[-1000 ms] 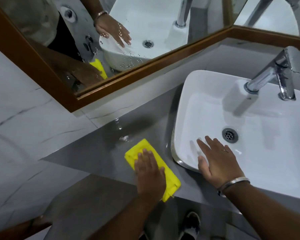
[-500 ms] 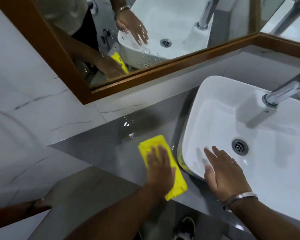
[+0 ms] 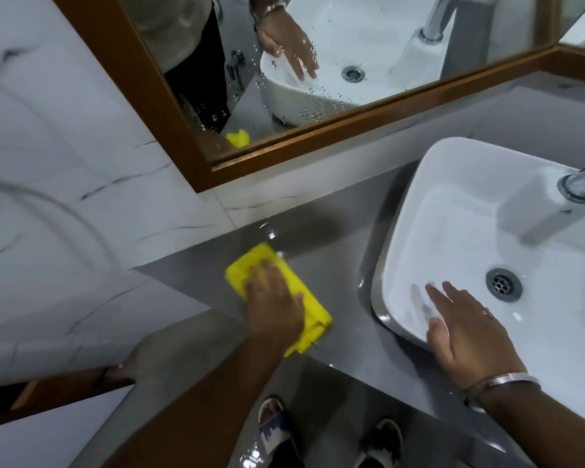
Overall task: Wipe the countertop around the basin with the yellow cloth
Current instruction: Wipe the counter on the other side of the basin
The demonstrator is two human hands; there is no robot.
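A folded yellow cloth (image 3: pixel 304 295) lies flat on the grey countertop (image 3: pixel 338 258), left of the white basin (image 3: pixel 416 204). My left hand (image 3: pixel 273 302) presses down on the cloth with fingers spread over it, covering its middle. My right hand (image 3: pixel 466 332) rests open, palm down, on the basin's near left rim, with a metal bangle at the wrist and a ring on one finger. The basin's drain (image 3: pixel 503 284) sits just beyond those fingers. Wet patches shine on the counter behind the cloth.
A wood-framed mirror (image 3: pixel 318 143) hangs on the marble wall behind the counter, spotted with water drops. A chrome tap (image 3: pixel 581 180) stands at the basin's right edge. The counter's left end meets the marble wall (image 3: pixel 81 163). My shoes (image 3: pixel 277 430) show on the wet floor below.
The left hand has slid the cloth leftward, away from the basin's side toward the counter's left end. The right hand stays on the basin rim. The view has shifted left.
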